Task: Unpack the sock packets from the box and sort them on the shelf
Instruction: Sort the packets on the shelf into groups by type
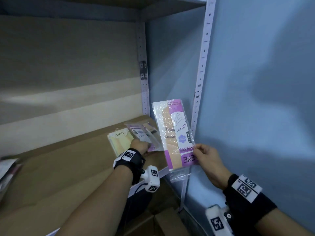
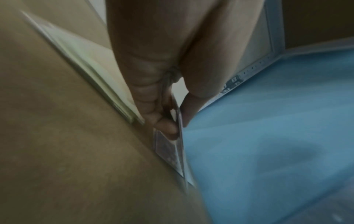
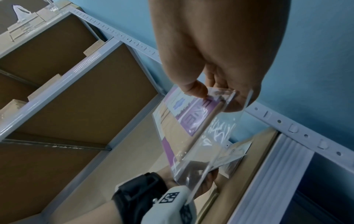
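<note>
My right hand pinches the lower edge of a purple and peach sock packet, held upright in front of the shelf's right post; the right wrist view shows thumb and fingers on that packet. My left hand grips another purple packet just above the brown shelf board, seen edge-on between the fingers in the left wrist view. A yellow packet stack lies flat on the board, right beside my left hand.
A blue wall stands to the right behind the white perforated post. More packets lie at the shelf's left edge. Cardboard box flaps show below the shelf. Upper shelves carry brown boards.
</note>
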`<act>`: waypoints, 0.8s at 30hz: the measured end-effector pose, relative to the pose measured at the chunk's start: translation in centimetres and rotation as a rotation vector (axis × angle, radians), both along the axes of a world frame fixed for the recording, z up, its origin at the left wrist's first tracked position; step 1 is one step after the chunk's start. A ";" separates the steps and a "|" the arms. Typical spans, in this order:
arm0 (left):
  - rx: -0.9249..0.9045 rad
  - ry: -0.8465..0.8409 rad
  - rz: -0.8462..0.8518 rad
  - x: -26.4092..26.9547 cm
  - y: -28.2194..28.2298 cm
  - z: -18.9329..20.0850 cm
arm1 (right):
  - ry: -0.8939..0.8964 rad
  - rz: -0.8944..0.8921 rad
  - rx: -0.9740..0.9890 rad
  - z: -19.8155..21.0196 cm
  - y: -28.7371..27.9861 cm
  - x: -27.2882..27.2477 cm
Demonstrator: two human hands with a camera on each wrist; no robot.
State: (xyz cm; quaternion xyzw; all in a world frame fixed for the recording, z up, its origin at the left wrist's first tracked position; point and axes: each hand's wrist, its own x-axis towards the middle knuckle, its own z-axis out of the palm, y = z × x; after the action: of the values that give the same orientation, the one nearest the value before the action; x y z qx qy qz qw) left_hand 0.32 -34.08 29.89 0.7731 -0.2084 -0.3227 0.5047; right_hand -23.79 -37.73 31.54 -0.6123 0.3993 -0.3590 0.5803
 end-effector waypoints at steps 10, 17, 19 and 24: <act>0.441 -0.461 -0.250 -1.1 -3.2 1.9 | -0.022 0.019 0.003 -0.2 -0.8 -2.0; 0.509 -0.859 -0.378 -1.5 -3.1 0.9 | -0.040 0.024 0.029 -0.7 -0.6 -2.0; 0.507 -0.909 -0.475 -2.2 -3.2 0.1 | -0.044 0.027 0.030 -0.6 -0.4 -1.9; 0.542 -0.978 -0.501 -2.3 -3.8 -1.1 | -0.055 0.039 0.027 -0.3 -0.3 -1.8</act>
State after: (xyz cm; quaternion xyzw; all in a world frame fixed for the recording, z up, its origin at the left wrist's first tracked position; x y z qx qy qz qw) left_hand -2.02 -37.87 28.76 0.8601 -0.5017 -0.0807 0.0449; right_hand -25.58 -38.07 31.25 -0.6019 0.3762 -0.3590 0.6061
